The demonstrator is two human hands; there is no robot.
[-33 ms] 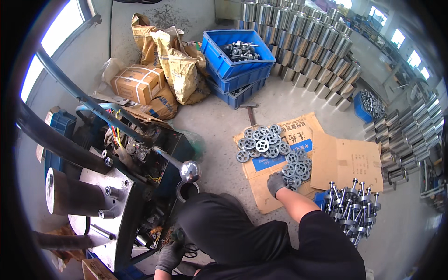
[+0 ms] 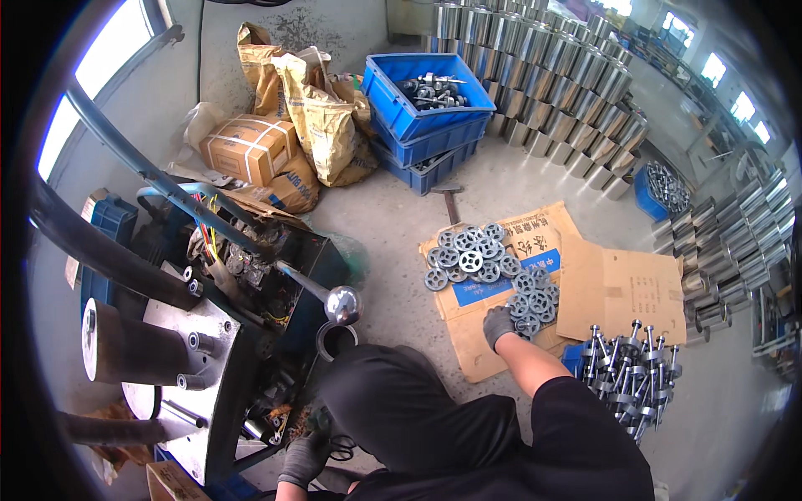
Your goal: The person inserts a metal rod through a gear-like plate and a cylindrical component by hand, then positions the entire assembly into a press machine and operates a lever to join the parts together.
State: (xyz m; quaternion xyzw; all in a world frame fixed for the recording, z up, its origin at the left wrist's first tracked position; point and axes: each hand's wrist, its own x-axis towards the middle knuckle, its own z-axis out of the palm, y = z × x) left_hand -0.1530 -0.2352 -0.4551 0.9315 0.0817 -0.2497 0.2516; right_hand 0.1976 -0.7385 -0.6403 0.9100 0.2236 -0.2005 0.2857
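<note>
My right hand (image 2: 499, 326), in a grey glove, is at the near left edge of a pile of spoked metal wheels (image 2: 532, 297). Its fingers are curled beside the closest wheels, and whatever they grip is hidden. More such wheels (image 2: 470, 261) lie just beyond, spread over flattened cardboard (image 2: 468, 338). Low on the left, my left hand (image 2: 305, 459), gloved too, is bent closed beside the machine (image 2: 188, 447). What it holds I cannot make out. Black loops (image 2: 342, 448), perhaps scissor handles, show right next to it.
A hammer (image 2: 451, 203) lies on the floor past the cardboard. Stacked blue crates (image 2: 430, 125) hold metal parts. Metal shafts with discs (image 2: 631, 371) are heaped at the right. A ball-ended lever (image 2: 342, 306) juts from the machine. Shiny cylinders (image 2: 560, 96) are piled behind.
</note>
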